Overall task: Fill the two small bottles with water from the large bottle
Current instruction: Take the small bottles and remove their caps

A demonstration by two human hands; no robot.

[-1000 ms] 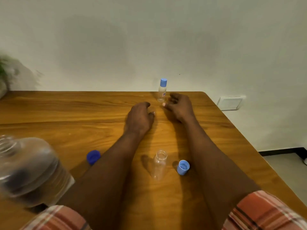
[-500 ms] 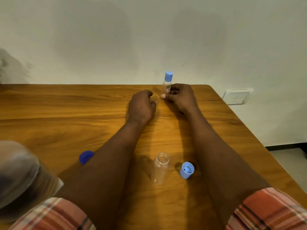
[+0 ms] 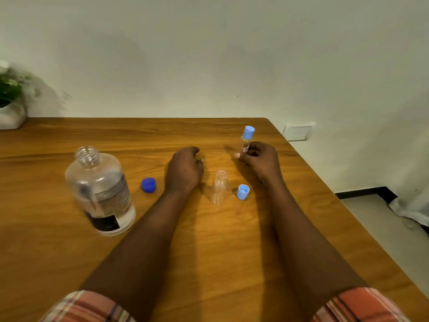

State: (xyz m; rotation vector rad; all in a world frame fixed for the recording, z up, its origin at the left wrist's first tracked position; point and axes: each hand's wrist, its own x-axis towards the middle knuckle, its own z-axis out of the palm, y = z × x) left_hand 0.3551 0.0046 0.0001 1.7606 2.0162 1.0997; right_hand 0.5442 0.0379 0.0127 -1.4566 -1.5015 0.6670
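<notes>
Risk sits between my forearms point(image 3: 148, 228): the open bottle point(image 3: 219, 187) could tip if I drag back. My right hand point(image 3: 260, 159) clamps its fingers on the capped bottle point(image 3: 246, 141); my left hand point(image 3: 183, 170) lies loose, empty. The large bottle point(image 3: 99, 191) stands uncapped, left.

At 4 o'clock of the left hand point(image 3: 184, 169) the passage is narrowed by the open small bottle point(image 3: 219, 188) and the light blue cap point(image 3: 243, 192). At 9 o'clock the dark blue cap point(image 3: 148, 185) and then the large bottle point(image 3: 99, 191) are met; at 3 o'clock, the right hand point(image 3: 260, 160) gripping the capped small bottle point(image 3: 246, 139). Bare table point(image 3: 162, 135) is left toward 12 o'clock.
</notes>
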